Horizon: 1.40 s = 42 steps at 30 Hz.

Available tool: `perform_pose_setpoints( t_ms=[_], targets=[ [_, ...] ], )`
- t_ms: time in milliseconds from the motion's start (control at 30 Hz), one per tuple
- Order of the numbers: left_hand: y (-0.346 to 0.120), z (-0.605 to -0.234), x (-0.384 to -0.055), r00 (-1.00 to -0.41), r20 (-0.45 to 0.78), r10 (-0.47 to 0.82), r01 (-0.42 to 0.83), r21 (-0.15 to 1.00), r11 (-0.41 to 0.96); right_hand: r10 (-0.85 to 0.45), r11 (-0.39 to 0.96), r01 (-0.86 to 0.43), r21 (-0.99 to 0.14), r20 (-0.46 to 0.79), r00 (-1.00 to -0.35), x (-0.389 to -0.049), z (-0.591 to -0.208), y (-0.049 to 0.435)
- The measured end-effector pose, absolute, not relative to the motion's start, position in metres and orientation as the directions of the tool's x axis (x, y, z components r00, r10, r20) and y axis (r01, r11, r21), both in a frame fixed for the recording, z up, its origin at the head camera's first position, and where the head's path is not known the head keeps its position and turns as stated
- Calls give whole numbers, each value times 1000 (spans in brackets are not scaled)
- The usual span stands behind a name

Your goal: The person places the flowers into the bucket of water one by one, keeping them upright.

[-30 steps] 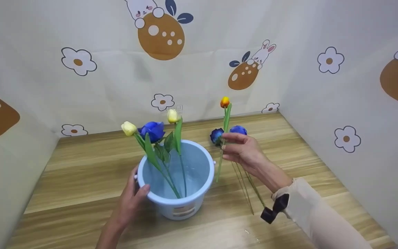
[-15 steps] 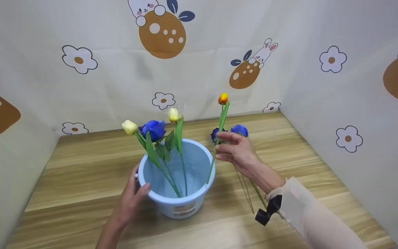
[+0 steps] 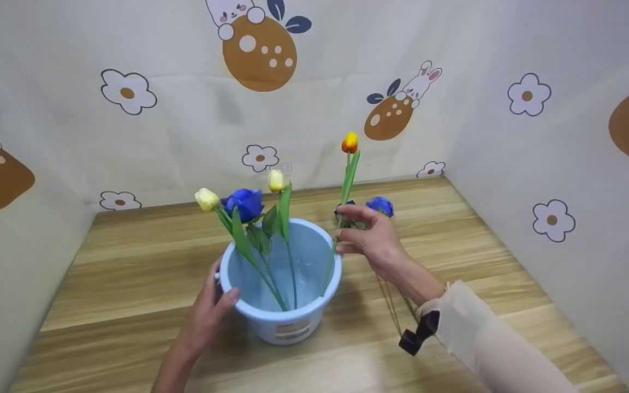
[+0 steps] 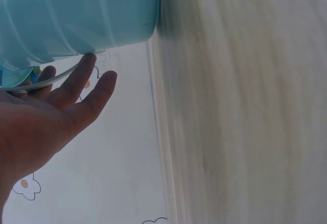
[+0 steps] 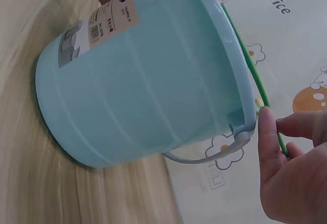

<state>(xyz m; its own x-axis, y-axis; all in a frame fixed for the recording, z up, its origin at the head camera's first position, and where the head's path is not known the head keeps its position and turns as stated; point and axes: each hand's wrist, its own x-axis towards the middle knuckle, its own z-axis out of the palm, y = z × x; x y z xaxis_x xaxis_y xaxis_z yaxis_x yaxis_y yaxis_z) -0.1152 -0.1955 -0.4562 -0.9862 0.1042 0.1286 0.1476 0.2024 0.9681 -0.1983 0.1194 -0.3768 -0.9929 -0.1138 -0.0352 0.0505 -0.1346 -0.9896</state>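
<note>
Yellow-tipped orange tulip [image 3: 349, 179] has reached the bucket [image 3: 264, 327].

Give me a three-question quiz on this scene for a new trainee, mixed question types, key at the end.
1. Short answer: What does the right hand pinch?
2. True or false: The left hand is well clear of the bucket.
3. Fill in the blank: Leaning in the bucket are two pale yellow tulips and one ____ flower.

Key:
1. An orange-and-yellow tulip.
2. False; it grips the bucket.
3. Blue.
</note>
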Motion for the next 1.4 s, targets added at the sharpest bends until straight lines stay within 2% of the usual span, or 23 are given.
perform_pose_setpoints(
  t_ms=[267,733,1167,1400],
  targets=[
    [-196,-456,-117,-987,119,109,139,971,197,-129,-107,78,-991,-64,-990,-197,-375,118],
    [-196,-454,-117,-984,141,108,162,965,207,-259,-110,115,-987,-83,-962,-195,-372,124],
    [-196,-455,-117,-985,135,103,156,962,222,-300,62,20,-998,-38,-953,-188,-363,120],
    [-195,-456,-116,-985,141,100,160,964,213,-247,86,2,-996,-23,-969,-189,-361,117]
  ],
)
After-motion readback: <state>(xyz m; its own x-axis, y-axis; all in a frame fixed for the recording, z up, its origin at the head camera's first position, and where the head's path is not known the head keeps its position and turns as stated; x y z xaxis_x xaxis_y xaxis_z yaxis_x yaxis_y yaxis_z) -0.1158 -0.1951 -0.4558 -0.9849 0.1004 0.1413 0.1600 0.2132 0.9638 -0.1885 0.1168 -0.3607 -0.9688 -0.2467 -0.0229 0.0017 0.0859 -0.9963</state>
